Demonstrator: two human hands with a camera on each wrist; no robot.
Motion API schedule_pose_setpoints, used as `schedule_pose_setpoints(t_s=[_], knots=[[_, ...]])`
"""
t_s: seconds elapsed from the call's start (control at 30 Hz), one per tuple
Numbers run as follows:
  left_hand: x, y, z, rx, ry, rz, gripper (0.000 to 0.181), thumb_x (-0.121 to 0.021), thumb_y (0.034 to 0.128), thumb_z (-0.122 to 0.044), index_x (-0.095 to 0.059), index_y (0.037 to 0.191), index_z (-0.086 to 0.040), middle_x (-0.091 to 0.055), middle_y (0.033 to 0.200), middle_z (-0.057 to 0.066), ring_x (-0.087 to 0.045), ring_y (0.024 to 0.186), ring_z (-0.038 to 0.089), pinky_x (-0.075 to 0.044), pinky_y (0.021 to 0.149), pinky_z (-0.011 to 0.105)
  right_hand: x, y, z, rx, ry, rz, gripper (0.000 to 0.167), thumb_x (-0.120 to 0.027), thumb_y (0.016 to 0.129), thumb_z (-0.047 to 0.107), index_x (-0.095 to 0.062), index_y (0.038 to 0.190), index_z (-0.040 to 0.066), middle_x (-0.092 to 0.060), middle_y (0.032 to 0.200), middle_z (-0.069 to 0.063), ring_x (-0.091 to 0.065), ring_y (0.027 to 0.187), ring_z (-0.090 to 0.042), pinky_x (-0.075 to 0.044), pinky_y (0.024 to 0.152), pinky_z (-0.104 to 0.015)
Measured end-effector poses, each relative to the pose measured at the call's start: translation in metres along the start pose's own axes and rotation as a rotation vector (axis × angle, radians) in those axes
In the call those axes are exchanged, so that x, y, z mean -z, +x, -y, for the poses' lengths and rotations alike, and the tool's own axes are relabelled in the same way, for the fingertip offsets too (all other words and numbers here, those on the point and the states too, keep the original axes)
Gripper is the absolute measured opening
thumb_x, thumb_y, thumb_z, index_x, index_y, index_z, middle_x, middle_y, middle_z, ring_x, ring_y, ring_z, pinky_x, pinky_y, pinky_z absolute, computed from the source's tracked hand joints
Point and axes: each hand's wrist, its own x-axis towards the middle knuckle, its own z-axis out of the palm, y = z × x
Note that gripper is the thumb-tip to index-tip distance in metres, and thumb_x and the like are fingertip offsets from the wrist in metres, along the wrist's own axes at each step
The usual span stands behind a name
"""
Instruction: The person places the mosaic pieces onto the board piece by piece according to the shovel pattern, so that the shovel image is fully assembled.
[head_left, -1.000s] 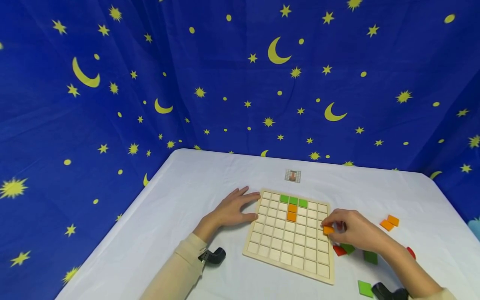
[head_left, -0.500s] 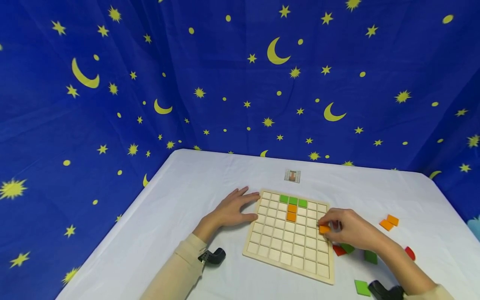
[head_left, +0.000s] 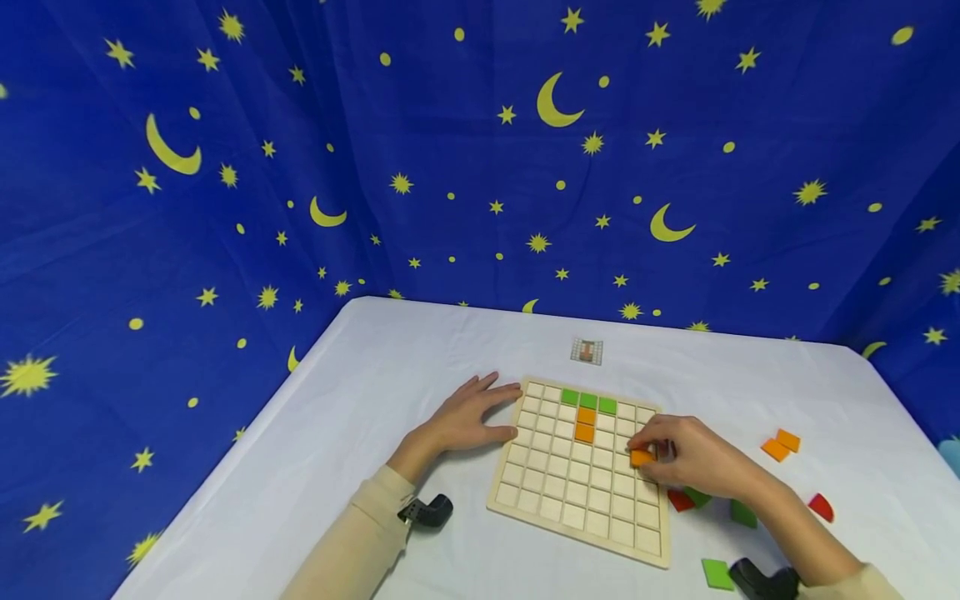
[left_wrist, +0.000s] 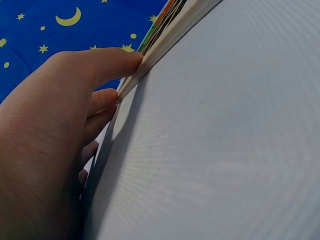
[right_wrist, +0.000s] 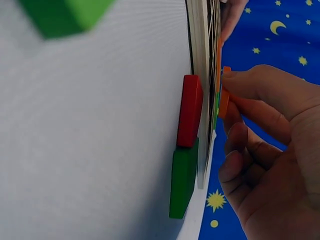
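Note:
A square wooden grid board (head_left: 573,517) lies on the white table. Three green tiles (head_left: 588,401) sit side by side in its far row, with two orange tiles (head_left: 585,424) in a column below the middle one. Over the board's right part, my right hand (head_left: 693,454) pinches another orange tile (head_left: 641,457) between thumb and fingers; the right wrist view shows this tile (right_wrist: 225,92) held just off the board's face. My left hand (head_left: 465,417) touches the board's left edge with thumb and forefinger, its fingers extended, as the left wrist view (left_wrist: 65,110) also shows.
Right of the board lie a red tile (head_left: 681,500), dark green tiles (head_left: 742,513), a light green tile (head_left: 717,574), two orange tiles (head_left: 776,450) and a red rounded piece (head_left: 821,507). A small pattern card (head_left: 587,351) lies beyond the board. A starry blue curtain (head_left: 450,167) surrounds the table.
My right hand has moved left with the orange tile, from the board's right edge to further over the grid. The left hand stays at the board's left edge.

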Motion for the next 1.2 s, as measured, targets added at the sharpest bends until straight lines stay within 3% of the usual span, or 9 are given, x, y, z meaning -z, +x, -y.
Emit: schedule_pose_setpoints(t_s=[0.33,0.9,1.2], knots=[[0.0,-0.001,-0.003,0.0,-0.001,-0.009,0.069,-0.057,0.088,-0.058,-0.044,0.146,-0.024,-0.036,0.15,-0.012,-0.015,0.144,0.024,-0.008,0.117,0.042,-0.005,0.007,0.004,0.042,0.013,0.011,0.024,-0.078,0.081,0.021,-0.072,0.105,0.02,-0.058,0.083,0.006,-0.05,0.067,-0.01,-0.043,0.054,-0.023],[-0.001,0.0,-0.002,0.004,0.0,-0.009,0.069,-0.057,0.0877,-0.059,-0.043,0.147,-0.026,-0.035,0.15,-0.014,-0.015,0.144,0.023,-0.007,0.117,0.04,-0.011,0.018,0.008,0.048,0.021,0.017,0.023,-0.078,0.082,0.024,-0.073,0.105,0.024,-0.063,0.095,0.013,-0.052,0.071,-0.01,-0.047,0.058,-0.024],[0.0,0.0,-0.002,0.01,-0.003,-0.004,0.069,-0.057,0.0877,-0.059,-0.042,0.147,-0.026,-0.034,0.151,-0.014,-0.014,0.144,0.022,-0.006,0.117,0.04,-0.015,0.027,0.01,0.114,0.042,0.037,0.025,-0.076,0.083,0.017,-0.073,0.107,0.024,-0.064,0.095,0.012,-0.053,0.07,-0.01,-0.047,0.056,-0.024]])
